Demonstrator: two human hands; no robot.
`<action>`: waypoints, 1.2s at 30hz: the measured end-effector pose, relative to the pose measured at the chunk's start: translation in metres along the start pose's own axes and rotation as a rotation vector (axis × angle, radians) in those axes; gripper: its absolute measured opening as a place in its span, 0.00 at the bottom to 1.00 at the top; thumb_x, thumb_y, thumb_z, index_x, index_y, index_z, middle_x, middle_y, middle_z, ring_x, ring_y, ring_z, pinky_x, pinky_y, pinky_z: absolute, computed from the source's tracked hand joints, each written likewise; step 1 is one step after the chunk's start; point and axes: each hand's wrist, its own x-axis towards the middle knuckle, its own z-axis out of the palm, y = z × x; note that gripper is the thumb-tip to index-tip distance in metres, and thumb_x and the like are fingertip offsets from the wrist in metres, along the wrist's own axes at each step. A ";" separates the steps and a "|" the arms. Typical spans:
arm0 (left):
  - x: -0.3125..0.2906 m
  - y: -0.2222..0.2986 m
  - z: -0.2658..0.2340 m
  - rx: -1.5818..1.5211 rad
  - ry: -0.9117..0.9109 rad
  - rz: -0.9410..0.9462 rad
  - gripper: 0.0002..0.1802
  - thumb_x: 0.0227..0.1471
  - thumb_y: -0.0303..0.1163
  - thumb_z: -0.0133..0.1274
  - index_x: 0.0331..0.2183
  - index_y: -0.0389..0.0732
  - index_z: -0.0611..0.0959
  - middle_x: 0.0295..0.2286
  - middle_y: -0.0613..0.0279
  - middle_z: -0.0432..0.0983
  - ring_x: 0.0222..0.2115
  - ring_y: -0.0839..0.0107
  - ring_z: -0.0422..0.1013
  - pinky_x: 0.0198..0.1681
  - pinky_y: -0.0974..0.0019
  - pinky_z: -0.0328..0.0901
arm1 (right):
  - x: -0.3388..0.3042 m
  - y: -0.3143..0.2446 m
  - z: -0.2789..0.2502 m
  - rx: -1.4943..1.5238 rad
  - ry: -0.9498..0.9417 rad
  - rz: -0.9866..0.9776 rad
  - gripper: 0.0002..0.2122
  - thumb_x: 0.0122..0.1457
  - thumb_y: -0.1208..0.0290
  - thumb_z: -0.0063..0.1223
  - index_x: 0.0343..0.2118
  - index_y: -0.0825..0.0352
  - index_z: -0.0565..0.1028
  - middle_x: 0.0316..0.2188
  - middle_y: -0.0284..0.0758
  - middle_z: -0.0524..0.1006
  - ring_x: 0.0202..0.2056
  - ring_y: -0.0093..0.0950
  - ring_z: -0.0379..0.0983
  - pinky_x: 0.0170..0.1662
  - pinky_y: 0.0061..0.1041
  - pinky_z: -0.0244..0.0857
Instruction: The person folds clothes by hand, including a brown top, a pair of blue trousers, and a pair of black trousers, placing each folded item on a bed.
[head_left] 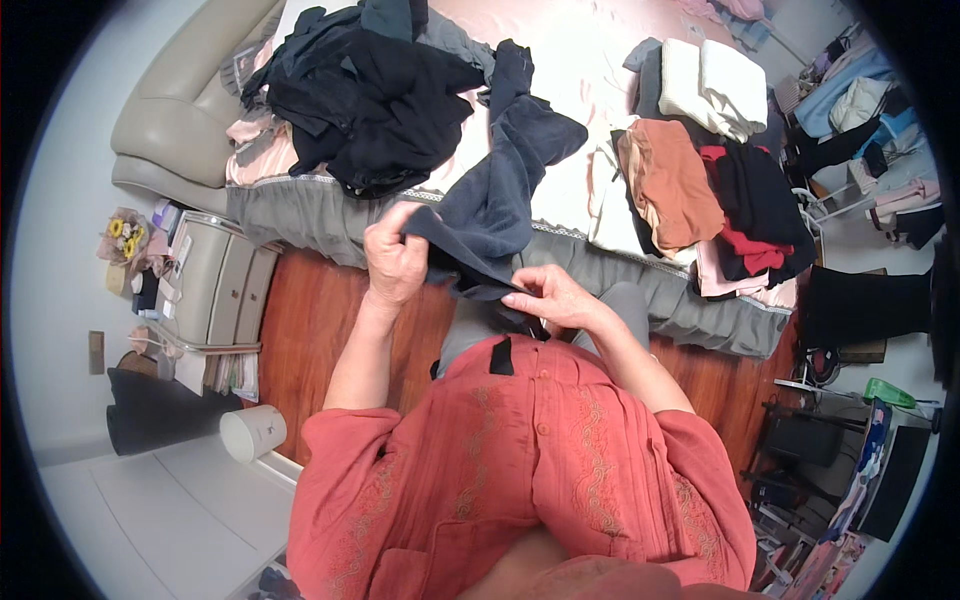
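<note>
Left hand (396,258) and right hand (555,298) each pinch the near edge of a dark blue-grey garment (490,195) (trousers maybe, can't tell), which hangs between them and runs forward onto the bed (572,80). Dark clothes pile (370,110) beyond left hand; rust-brown folded garment (672,185) beyond right hand, off to its right. Risk: far end lies close by the pile, so a hard pull might drag clothes along; a loose pinch could drop a corner.

The held garment (490,190) is dark blue-grey. The shirt (490,450) is coral red with tan scrolling embroidery. The heaped clothes (375,110) are black and charcoal, a folded garment (672,180) rust-orange, the bed skirt (310,225) grey, the wood floor (308,310) reddish brown.
</note>
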 end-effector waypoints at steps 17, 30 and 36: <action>0.003 0.024 0.030 0.064 -0.698 -0.036 0.23 0.39 0.32 0.65 0.41 0.40 0.79 0.39 0.58 0.74 0.42 0.65 0.72 0.44 0.67 0.65 | -0.003 0.012 -0.012 0.522 0.286 -0.114 0.15 0.58 0.76 0.49 0.49 0.72 0.71 0.42 0.33 0.76 0.43 0.21 0.72 0.48 0.21 0.65; -0.050 -0.196 0.119 -0.929 -0.337 -1.165 0.22 0.58 0.47 0.50 0.47 0.41 0.77 0.43 0.55 0.75 0.43 0.69 0.72 0.48 0.61 0.67 | -0.017 -0.008 0.001 0.914 -0.218 -0.166 0.24 0.54 0.73 0.58 0.52 0.77 0.67 0.48 0.40 0.74 0.47 0.27 0.72 0.52 0.27 0.65; 0.028 -0.109 0.065 -0.676 0.071 -0.810 0.11 0.57 0.33 0.51 0.37 0.35 0.80 0.33 0.61 0.79 0.33 0.73 0.74 0.39 0.69 0.69 | -0.034 -0.014 -0.035 0.776 -0.013 -0.191 0.22 0.51 0.76 0.56 0.50 0.77 0.69 0.44 0.39 0.76 0.44 0.26 0.73 0.49 0.25 0.66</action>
